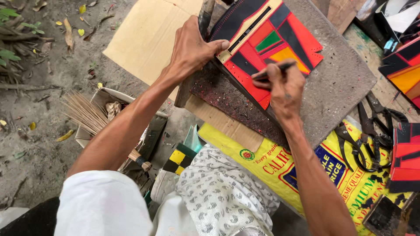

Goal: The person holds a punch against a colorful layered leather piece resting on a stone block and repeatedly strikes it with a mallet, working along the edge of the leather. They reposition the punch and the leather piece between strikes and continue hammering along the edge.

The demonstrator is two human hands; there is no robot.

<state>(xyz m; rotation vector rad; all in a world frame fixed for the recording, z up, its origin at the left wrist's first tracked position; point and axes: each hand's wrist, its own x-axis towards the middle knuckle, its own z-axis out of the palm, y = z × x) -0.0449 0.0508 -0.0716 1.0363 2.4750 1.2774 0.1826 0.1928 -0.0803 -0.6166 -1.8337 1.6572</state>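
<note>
Two hands work on one patchwork panel (267, 48), a flat piece built of red, black, orange and green patches with a pale strip along its upper edge. It lies tilted on a grey slab (345, 83), which rests over cardboard (148, 35) and a yellow sack (350, 175). The left hand (192, 50) presses down on the panel's left end, fingers closed over the edge and thumb laid flat on the pale strip; a dark upright bar stands just behind it, and I cannot tell whether the hand also grips that. The right hand (284, 87) is closed around a thin dark tool (275, 70), held like a pen, its tip on a red patch near the lower edge; the tool's kind is not clear. Judged from the panel, the patches are already joined and a row of small holes or stitch marks runs along the red border, so the assembly looks well advanced, while the edge under the tool appears to be the part in work. How much of the border remains cannot be told. Similar pieces (404, 70) lie to the right, near scissors (372, 131) and pliers, well apart from the hands. A broom (92, 118) lies on the ground at left.
</note>
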